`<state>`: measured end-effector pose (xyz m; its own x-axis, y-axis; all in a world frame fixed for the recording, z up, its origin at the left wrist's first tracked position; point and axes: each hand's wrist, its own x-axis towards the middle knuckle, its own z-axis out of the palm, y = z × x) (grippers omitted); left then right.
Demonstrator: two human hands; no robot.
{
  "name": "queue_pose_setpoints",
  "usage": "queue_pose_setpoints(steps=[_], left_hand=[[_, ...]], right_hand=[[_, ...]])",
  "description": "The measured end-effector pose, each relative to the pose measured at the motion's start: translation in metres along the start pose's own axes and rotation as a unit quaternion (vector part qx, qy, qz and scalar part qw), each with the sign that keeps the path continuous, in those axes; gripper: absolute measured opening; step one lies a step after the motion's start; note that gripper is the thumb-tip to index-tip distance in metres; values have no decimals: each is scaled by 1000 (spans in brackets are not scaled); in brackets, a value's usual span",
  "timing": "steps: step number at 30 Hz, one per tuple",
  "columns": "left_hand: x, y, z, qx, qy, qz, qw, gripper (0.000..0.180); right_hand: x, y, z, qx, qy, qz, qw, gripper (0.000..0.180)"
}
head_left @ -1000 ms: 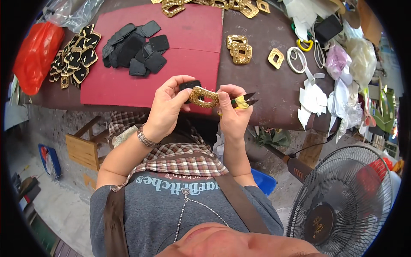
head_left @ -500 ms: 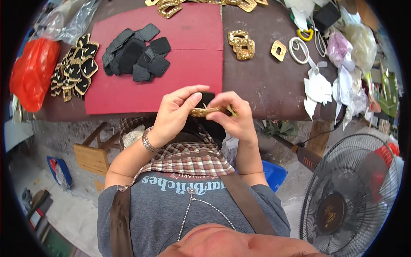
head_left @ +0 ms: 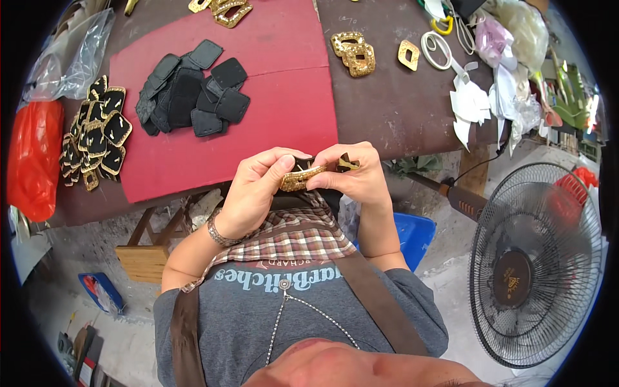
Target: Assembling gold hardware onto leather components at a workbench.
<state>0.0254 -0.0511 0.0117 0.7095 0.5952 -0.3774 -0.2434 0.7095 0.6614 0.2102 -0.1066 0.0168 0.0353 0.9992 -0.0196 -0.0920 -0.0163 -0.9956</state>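
Note:
Just off the near edge of the table, both hands meet over a gold, textured buckle (head_left: 298,180). My left hand (head_left: 248,188) pinches its left end between thumb and fingers. Against the buckle's far side lies a small black patch (head_left: 303,165), with thin pale prongs showing between the two. My right hand (head_left: 362,175) is closed on the buckle's right end, and a small black-and-gold piece (head_left: 348,162) sticks out from among its fingers; its kind is hard to make out. Beyond the hands, a heap of black patches (head_left: 187,90) lies on the red board (head_left: 277,116).
Left of the board are stacked black-and-gold pieces (head_left: 97,132) and a red plastic bag (head_left: 35,161). Gold buckles (head_left: 354,55), a single gold frame (head_left: 408,55), a white cord roll (head_left: 436,50) and white scraps (head_left: 469,102) lie to the right. A fan (head_left: 535,264) stands at lower right.
My hands have come closer together. The black patch, which rose above the buckle, now lies close behind it. The view has shifted, with the table's left side appearing nearer.

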Motion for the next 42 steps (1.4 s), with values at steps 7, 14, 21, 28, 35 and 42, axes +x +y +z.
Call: queue_pose_setpoints(steps=[7, 14, 21, 28, 35, 42], left_hand=[[-4, 2, -15, -13, -18, -4, 1000, 21], [-7, 4, -27, -115, -44, -65, 990, 24], [-10, 8, -23, -155, -12, -90, 984, 27], [-13, 7, -30, -110, -14, -35, 993, 26], [-19, 14, -37, -97, -18, -7, 995, 24], [-26, 17, -50, -60, -20, 56, 996, 24]], right_hand=[[10, -1, 9, -61, -38, 6, 997, 21], [11, -4, 21, -102, -48, -20, 993, 21], [7, 3, 21, -32, -15, 17, 999, 21], [15, 0, 23, -47, -68, 36, 996, 20], [17, 0, 36, 7, -31, 93, 995, 20], [22, -9, 53, -4, -36, 84, 996, 21]])
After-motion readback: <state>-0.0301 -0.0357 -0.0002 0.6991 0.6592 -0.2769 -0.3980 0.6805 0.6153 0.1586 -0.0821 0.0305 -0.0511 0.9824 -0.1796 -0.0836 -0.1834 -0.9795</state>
